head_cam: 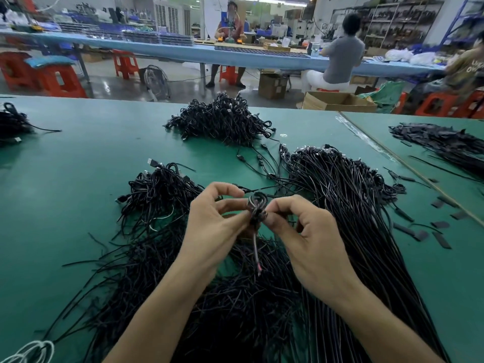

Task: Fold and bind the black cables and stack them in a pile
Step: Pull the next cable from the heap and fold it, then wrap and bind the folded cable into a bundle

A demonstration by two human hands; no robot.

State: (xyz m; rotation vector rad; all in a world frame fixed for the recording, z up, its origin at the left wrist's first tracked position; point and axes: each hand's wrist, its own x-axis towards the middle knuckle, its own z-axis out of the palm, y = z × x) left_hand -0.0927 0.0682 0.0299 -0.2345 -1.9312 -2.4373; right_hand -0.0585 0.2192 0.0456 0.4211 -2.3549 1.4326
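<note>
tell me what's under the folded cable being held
Below the folded cable, pinched by the left hand and right hand, lies a heap of thin black strands on the green table. The hands cover what lies directly beneath them.

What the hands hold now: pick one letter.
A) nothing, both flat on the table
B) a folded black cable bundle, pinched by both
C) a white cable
B: the left hand and right hand both pinch the folded cable bundle, its loose end hanging down.
</note>
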